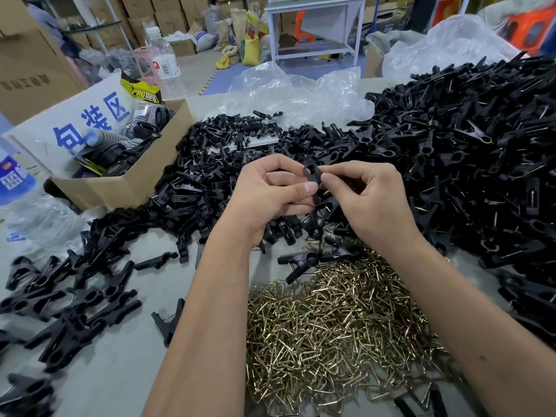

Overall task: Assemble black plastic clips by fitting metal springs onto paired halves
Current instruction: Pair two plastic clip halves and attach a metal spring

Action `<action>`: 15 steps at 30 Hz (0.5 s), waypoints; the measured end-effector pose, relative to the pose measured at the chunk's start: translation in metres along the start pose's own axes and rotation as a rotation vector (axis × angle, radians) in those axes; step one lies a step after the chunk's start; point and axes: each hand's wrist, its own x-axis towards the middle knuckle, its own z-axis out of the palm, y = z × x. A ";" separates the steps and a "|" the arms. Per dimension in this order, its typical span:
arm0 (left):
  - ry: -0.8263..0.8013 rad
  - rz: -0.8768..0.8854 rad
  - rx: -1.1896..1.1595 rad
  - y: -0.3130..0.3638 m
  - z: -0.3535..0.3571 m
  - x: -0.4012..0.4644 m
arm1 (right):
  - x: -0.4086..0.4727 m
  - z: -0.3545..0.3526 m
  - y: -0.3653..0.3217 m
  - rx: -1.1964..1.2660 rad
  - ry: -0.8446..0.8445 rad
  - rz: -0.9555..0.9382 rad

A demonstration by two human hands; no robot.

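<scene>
My left hand (pixel 270 194) and my right hand (pixel 367 200) meet above the middle of the table, both pinching one black plastic clip part (pixel 313 182) held upright between thumbs and forefingers. Whether a spring is on it is hidden by my fingers. Below my forearms lies a heap of brass-coloured metal springs (pixel 337 320). Loose black clip halves (pixel 210 164) are piled beyond my hands. A large mound of black clips (pixel 481 164) fills the right side. More clips (pixel 69 296) lie scattered at the left.
An open cardboard box (pixel 126 182) with tape rolls and a blue-lettered sign stands at the left. A plastic bottle (pixel 164 61) stands behind it. Crumpled clear plastic bags (pixel 288 88) lie at the table's far edge. Cartons and a white table frame (pixel 316 28) are behind.
</scene>
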 end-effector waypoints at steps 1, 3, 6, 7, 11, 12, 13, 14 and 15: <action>-0.002 0.017 -0.013 0.000 0.000 0.000 | 0.001 -0.001 0.002 0.042 -0.013 0.013; -0.047 0.053 -0.024 0.002 -0.002 -0.002 | 0.003 -0.003 0.005 0.168 -0.074 0.054; -0.126 0.108 0.017 0.006 -0.005 -0.003 | 0.007 -0.010 0.007 0.346 -0.167 0.126; -0.127 0.111 0.015 0.008 -0.006 -0.003 | 0.008 -0.012 0.007 0.399 -0.183 0.147; -0.146 0.116 0.019 0.009 -0.013 -0.007 | 0.008 -0.012 0.004 0.463 -0.220 0.208; -0.157 0.124 0.023 0.009 -0.016 -0.008 | 0.008 -0.011 0.002 0.450 -0.218 0.211; -0.160 0.130 0.024 0.009 -0.019 -0.009 | 0.007 -0.009 0.000 0.399 -0.202 0.203; -0.148 0.138 0.020 0.009 -0.022 -0.009 | 0.006 -0.008 -0.002 0.292 -0.178 0.176; -0.112 0.149 0.014 0.009 -0.026 -0.009 | 0.006 -0.008 -0.005 0.155 -0.154 0.132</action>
